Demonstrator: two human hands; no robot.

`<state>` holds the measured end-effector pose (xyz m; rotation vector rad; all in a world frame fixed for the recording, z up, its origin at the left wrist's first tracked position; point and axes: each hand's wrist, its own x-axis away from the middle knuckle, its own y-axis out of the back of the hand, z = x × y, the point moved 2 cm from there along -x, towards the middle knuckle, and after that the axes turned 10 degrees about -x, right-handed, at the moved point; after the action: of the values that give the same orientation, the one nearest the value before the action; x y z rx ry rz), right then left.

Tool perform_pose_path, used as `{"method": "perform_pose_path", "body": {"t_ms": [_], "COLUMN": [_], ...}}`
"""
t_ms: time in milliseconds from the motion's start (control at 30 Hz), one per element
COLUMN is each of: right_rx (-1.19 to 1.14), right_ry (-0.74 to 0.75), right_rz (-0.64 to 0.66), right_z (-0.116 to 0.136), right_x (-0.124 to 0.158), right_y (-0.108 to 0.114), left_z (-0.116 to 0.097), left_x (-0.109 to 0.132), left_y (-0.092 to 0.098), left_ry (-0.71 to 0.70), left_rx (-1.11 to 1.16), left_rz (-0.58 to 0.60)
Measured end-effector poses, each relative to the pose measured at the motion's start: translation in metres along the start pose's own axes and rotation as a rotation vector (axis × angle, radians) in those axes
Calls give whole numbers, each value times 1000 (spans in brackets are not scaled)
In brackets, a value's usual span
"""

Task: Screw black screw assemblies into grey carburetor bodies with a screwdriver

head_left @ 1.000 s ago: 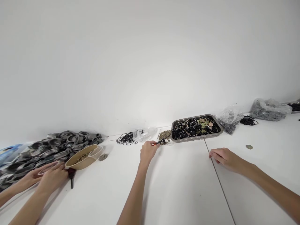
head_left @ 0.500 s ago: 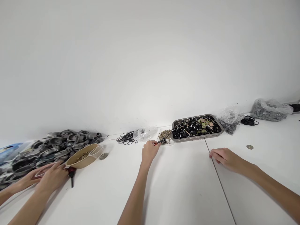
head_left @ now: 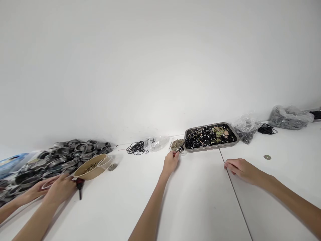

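My left hand (head_left: 171, 162) is closed around a slim black piece (head_left: 181, 148) with a bit of red near the fingers. Its dark end points up and right, over a heap of small brass-coloured parts (head_left: 177, 144) and close to the near left corner of a metal tray (head_left: 212, 147). Black fittings (head_left: 200, 138) and flat brass-coloured plates (head_left: 220, 130) fill that tray. Beside the table seam, my right hand (head_left: 238, 168) rests on the white surface with curled fingers pressed together; whatever they may hold is hidden.
At left, a co-worker's hands (head_left: 59, 190) work by a pile of grey parts (head_left: 72, 150), a tan bowl (head_left: 86, 175) and a red-and-black screwdriver (head_left: 80, 185). Black cords (head_left: 136, 148) and plastic bags (head_left: 289, 117) line the wall. One flat plate (head_left: 267, 157) lies right.
My left hand has moved right and slightly forward with the slim black piece, closer to the tray's corner. My right hand stays in place. The co-worker's hands shift slightly right in view.
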<state>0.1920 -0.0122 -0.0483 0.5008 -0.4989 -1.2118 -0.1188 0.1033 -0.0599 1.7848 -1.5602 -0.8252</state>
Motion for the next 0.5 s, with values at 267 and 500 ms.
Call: {"method": "perform_pose_path", "body": {"t_ms": [267, 500], "right_rx": [4, 4], "right_ry": [12, 10], "right_rz": [-2, -6], "right_z": [-1, -2], "right_x": [0, 0], "right_y": [0, 0], "left_z": [1, -17], "left_x": [-2, 8], "left_y": [12, 33], "left_ry": [-58, -126], "left_rx": [535, 560], "left_rz": [10, 31]}}
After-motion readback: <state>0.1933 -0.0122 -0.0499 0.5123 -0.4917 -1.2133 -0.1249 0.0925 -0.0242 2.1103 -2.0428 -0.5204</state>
